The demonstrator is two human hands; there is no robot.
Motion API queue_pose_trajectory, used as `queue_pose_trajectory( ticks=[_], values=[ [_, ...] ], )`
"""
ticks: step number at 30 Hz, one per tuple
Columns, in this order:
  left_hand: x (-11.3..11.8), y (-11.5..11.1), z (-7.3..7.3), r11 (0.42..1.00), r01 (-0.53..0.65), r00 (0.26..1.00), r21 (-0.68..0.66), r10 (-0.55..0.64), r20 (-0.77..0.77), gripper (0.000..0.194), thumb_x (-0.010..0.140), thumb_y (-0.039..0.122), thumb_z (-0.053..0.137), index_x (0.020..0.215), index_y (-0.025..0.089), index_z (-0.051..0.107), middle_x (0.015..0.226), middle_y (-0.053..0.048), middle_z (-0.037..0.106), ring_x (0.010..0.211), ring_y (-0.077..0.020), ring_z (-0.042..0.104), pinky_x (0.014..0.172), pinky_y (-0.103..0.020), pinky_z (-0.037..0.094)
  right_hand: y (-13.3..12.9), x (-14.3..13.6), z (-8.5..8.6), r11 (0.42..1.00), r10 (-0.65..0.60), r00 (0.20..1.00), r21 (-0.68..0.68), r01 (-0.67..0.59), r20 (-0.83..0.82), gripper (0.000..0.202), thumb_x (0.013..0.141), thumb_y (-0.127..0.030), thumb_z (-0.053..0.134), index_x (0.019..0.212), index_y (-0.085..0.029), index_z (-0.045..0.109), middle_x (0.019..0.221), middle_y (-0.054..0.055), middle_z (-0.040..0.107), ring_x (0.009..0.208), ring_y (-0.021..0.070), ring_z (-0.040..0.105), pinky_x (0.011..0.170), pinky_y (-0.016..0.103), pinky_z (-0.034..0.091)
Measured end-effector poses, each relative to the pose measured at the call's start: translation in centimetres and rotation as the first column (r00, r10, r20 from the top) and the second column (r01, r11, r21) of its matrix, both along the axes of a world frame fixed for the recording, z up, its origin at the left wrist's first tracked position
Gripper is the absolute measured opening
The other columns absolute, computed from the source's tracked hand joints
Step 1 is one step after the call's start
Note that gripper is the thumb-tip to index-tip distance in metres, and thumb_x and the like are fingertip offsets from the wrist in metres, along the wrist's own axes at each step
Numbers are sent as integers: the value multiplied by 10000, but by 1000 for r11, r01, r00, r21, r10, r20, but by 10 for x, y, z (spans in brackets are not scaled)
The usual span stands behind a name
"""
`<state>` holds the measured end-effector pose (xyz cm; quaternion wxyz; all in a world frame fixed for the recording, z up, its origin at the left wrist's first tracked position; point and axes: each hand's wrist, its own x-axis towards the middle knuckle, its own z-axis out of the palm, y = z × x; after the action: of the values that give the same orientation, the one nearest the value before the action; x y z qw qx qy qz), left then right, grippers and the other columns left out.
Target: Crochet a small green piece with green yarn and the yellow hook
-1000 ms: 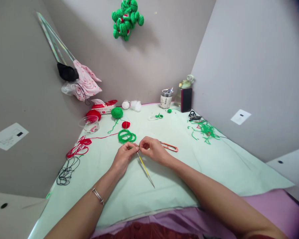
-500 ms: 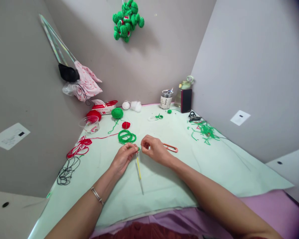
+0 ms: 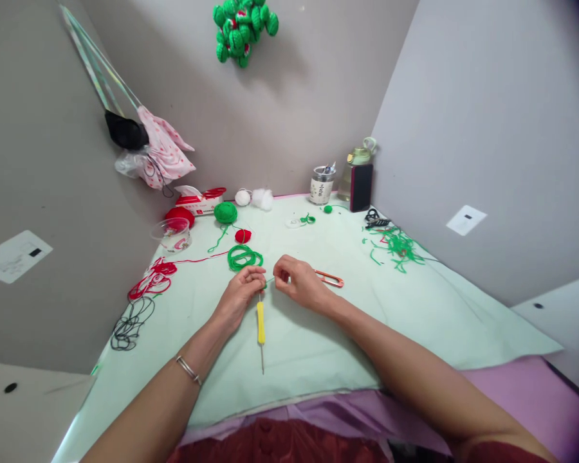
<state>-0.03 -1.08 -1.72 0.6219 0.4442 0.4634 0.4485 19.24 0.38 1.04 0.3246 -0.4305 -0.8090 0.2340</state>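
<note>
Near the middle of the table, my left hand (image 3: 244, 292) pinches a small green crochet piece (image 3: 265, 285), mostly hidden by the fingers. A yellow-handled crochet hook (image 3: 261, 323) hangs down from those fingertips, its metal end pointing towards me. Just to the right, my right hand (image 3: 296, 281) is closed in a pinch on a thin green yarn (image 3: 270, 280) that runs across to the piece. Behind my left hand lies a loose coil of green yarn (image 3: 244, 257). Orange snips (image 3: 336, 281) rest beside my right hand.
Red yarn (image 3: 154, 280), black cord (image 3: 131, 325) and a clear tub (image 3: 174, 238) line the left side. Green yarn scraps (image 3: 400, 247) and black scissors (image 3: 377, 220) lie at the right. A cup of pens (image 3: 321, 186) and a phone (image 3: 361, 187) stand at the back.
The hook has swung slightly left and turned, showing its handle's broad side. Both hands keep their pinches, with the green yarn between them. The whole view has shifted slightly.
</note>
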Motion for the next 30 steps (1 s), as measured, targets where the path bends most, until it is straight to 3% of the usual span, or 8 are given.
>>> queue_pose_trajectory(
  ticks=[5, 10, 12, 13, 16, 18, 24, 30],
  values=[
    [-1, 0, 1, 999, -24, 1000, -25, 24, 1, 369, 1023, 353, 717, 1344, 177, 672, 1349, -119, 697, 1125, -277, 718, 939, -490, 633, 6, 3, -4, 998, -67, 993, 20, 65, 98, 200, 815, -18, 605, 771, -209, 572, 832, -7, 597, 709, 142, 529, 695, 277, 380],
    [-3, -1, 1, 997, -60, 995, -38, 63, 80, 363, 1023, 352, 717, 1338, 175, 675, 1341, -118, 700, 1119, -274, 720, 935, -487, 634, 9, 20, 3, 997, -82, 965, 12, 81, 249, 129, 939, -92, 602, 890, -207, 636, 937, 25, 660, 775, 156, 598, 735, 277, 419],
    [-7, 2, 1, 994, -99, 986, -41, 104, 130, 369, 1023, 355, 716, 1343, 177, 672, 1349, -120, 697, 1127, -277, 718, 940, -491, 633, 9, 37, 11, 996, -87, 941, 0, 92, 326, 86, 939, -188, 711, 996, -212, 651, 1035, 45, 680, 839, 176, 637, 745, 280, 434],
    [-9, 3, 0, 991, -124, 979, -44, 129, 155, 371, 1024, 356, 715, 1347, 178, 671, 1356, -121, 695, 1131, -278, 717, 944, -492, 632, 9, 47, 15, 994, -99, 923, -6, 109, 371, 176, 895, -229, 790, 1003, -210, 651, 1041, 56, 680, 854, 196, 641, 728, 287, 426],
    [-14, 8, -1, 980, -189, 955, -61, 198, 223, 374, 1027, 358, 710, 1356, 185, 668, 1372, -123, 689, 1140, -279, 714, 950, -494, 631, 11, 67, 23, 987, -117, 867, -42, 157, 484, 243, 806, -224, 879, 878, -214, 647, 950, 60, 677, 811, 220, 640, 669, 293, 391],
    [-16, 9, -1, 976, -208, 942, -69, 219, 254, 375, 1028, 358, 709, 1358, 186, 668, 1376, -124, 687, 1145, -280, 713, 953, -496, 630, 12, 70, 23, 985, -108, 852, -63, 163, 513, 155, 878, -157, 778, 815, -214, 649, 915, 62, 681, 792, 214, 646, 679, 297, 388],
    [-12, 6, -2, 981, -182, 939, -66, 193, 285, 370, 1026, 353, 713, 1351, 181, 670, 1361, -122, 693, 1131, -277, 717, 942, -490, 634, 12, 48, 20, 977, -108, 916, -129, 169, 387, 261, 976, -42, 510, 844, -174, 694, 907, 104, 696, 797, 215, 658, 756, 320, 418],
    [-9, 3, 0, 987, -157, 938, -24, 157, 308, 354, 1022, 342, 719, 1331, 175, 677, 1340, -117, 700, 1116, -272, 720, 931, -481, 636, 2, 27, 22, 926, 119, 991, -366, -87, 65, 407, 1100, -340, 379, 1064, -167, 745, 769, 8, 646, 604, 142, 532, 602, 262, 464]
  ],
)
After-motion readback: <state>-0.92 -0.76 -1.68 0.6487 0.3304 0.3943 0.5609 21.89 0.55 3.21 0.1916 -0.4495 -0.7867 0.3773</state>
